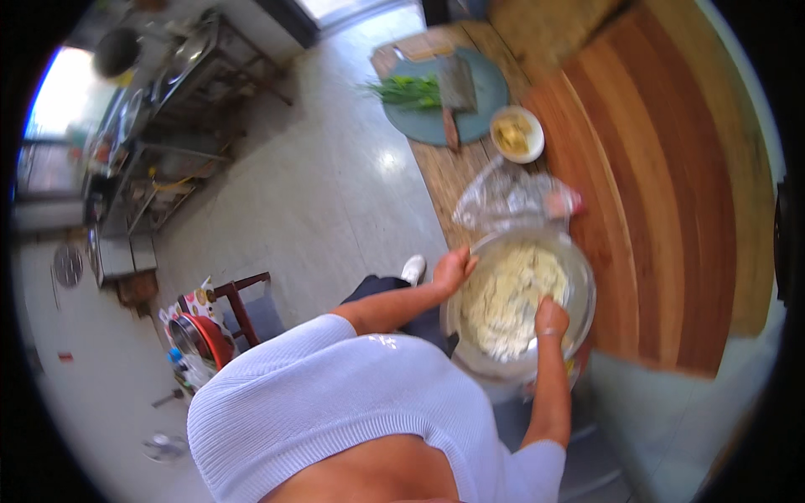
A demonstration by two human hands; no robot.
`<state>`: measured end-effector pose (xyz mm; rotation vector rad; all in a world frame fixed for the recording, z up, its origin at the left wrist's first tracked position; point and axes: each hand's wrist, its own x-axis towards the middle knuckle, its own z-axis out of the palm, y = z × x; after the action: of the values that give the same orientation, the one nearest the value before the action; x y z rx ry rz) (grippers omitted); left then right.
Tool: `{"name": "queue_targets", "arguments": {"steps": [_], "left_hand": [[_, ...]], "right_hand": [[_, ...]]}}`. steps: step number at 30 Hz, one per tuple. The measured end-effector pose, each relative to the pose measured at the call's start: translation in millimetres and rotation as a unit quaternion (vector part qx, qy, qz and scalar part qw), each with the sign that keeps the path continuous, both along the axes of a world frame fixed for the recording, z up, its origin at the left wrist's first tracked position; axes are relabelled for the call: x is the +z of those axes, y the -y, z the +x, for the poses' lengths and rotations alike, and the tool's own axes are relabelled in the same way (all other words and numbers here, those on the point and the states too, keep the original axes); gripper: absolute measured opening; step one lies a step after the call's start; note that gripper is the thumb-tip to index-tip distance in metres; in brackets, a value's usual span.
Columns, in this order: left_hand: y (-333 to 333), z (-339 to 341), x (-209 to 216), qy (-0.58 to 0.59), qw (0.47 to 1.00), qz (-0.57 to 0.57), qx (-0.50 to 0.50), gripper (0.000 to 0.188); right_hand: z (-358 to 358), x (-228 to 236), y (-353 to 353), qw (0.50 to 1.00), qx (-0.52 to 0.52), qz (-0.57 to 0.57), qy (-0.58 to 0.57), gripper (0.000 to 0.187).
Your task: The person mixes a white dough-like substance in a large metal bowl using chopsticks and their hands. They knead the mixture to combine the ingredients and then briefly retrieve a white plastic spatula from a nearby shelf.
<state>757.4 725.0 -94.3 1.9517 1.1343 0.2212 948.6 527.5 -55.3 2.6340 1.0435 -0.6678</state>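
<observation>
Fingers of right hand (551,319) curled at pale floury mixture (503,306) inside round bowl (585,292), tips hidden and hold impossible to tell, left hand (454,270) clenched on left rim, clear plastic bag (493,199) just beyond, pink patch (560,203) blurred.

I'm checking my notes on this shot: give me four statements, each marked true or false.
The left hand holds the rim of the large bowl. True.
The right hand holds the cleaver. False: the right hand is at the pale mixture; the cleaver lies on the round board.
The green stalks lie on the round board. True.
The plastic bag is inside the large bowl. False: it lies between that and the small white bowl.
</observation>
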Motion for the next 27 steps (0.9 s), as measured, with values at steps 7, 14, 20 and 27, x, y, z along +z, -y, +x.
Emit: {"name": "queue_targets", "arguments": {"steps": [7,14,20,27], "left_hand": [[-0.7,-9.4,8.5,-0.001,0.999,-0.022,0.025,0.029],[3.0,0.1,7.0,0.021,0.999,0.005,0.028,0.029],[2.7,2.4,6.2,0.0,1.0,-0.02,0.021,0.029],[-2.1,-3.5,9.7,0.03,0.999,-0.009,0.017,0.028]], "right_hand": [[45.5,3.3,38.0,0.996,-0.054,-0.043,0.056,0.033],[-49.4,2.6,103.4,0.981,-0.027,-0.184,-0.063,0.034],[-111.0,-60.9,81.0,0.956,0.134,-0.127,-0.228,0.033],[-117.5,-87.7,23.2,0.807,-0.236,0.113,-0.529,0.031]]}}
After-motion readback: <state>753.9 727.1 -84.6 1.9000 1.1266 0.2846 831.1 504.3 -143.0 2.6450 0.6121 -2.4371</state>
